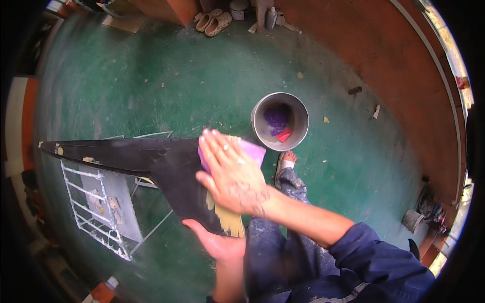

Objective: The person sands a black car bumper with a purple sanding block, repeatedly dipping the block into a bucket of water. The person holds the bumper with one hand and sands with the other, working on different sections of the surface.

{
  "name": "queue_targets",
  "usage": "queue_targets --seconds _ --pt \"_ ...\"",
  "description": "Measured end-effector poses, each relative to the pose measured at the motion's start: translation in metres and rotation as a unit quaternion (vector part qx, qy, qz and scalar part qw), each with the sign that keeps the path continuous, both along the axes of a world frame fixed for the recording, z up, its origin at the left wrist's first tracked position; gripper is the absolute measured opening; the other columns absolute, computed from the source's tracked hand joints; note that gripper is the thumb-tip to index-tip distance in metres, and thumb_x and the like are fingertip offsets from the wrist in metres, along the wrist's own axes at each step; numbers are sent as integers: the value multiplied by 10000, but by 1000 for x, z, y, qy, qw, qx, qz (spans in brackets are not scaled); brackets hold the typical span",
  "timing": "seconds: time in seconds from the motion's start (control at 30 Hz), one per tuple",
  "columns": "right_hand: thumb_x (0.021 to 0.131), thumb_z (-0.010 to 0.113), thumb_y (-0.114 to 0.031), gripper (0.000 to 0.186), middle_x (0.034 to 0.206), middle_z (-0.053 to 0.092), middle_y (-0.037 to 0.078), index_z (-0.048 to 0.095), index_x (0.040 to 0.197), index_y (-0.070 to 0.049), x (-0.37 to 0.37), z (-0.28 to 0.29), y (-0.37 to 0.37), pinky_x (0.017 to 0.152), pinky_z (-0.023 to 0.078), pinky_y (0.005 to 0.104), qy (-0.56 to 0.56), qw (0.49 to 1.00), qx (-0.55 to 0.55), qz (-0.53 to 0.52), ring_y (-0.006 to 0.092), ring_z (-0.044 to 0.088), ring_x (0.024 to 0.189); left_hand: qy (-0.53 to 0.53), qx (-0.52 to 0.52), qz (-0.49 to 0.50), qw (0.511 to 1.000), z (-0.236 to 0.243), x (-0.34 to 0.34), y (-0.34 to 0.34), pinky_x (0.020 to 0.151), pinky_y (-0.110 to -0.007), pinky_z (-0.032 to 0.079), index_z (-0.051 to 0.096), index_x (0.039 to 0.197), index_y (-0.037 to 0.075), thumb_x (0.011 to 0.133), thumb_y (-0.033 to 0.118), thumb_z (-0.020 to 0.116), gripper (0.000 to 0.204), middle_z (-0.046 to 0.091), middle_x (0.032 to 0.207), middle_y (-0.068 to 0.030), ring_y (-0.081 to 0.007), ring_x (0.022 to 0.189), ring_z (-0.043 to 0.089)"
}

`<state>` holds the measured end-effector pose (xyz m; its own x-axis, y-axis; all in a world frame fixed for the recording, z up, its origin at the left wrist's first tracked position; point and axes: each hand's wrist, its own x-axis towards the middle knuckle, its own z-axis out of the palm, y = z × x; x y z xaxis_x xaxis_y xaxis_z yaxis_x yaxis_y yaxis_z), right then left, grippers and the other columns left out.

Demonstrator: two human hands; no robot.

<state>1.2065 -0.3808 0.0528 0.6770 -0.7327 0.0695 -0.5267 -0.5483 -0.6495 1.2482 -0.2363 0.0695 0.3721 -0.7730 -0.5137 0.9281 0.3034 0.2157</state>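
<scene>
A long black panel [174, 174] with a narrow end reaching to the left lies in front of me. Patches of yellow filler [230, 222] show on its near right part. My right hand [230, 177] lies over the panel's right end, fingers stretched out together, pressing a pinkish-purple sheet [252, 152] against the surface. Much of the sheet is hidden under the palm. My left hand [220, 242] holds the near edge of the panel from below, thumb stuck out to the left; its fingers are partly hidden.
A metal bucket [257, 126] with purple and red pieces inside stands beyond my foot. A white-splattered metal rack [96, 217] is under the panel at left. Clogs [218, 24] and a white bottle [271, 17] sit at the far wall. Another bucket [413, 221] stands at right.
</scene>
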Motion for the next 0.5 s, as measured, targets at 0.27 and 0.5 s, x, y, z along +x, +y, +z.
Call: queue_targets --seconds 0.27,0.5 --pt "1107 489 -422 718 1674 397 279 378 1601 87 0 -1 -36 1311 270 488 53 998 -27 33 386 357 1586 177 -1 68 982 -5 -10 15 1310 -502 263 351 1688 190 970 862 424 986 326 1759 20 -243 1620 273" --pt "1058 572 -415 796 1725 334 233 314 1654 45 -32 32 39 1310 270 493 53 979 21 195 361 316 1615 37 18 27 999 -14 -16 22 1310 -476 253 285 1716 208 950 875 434 1027 291 1775 19 -245 1614 280"
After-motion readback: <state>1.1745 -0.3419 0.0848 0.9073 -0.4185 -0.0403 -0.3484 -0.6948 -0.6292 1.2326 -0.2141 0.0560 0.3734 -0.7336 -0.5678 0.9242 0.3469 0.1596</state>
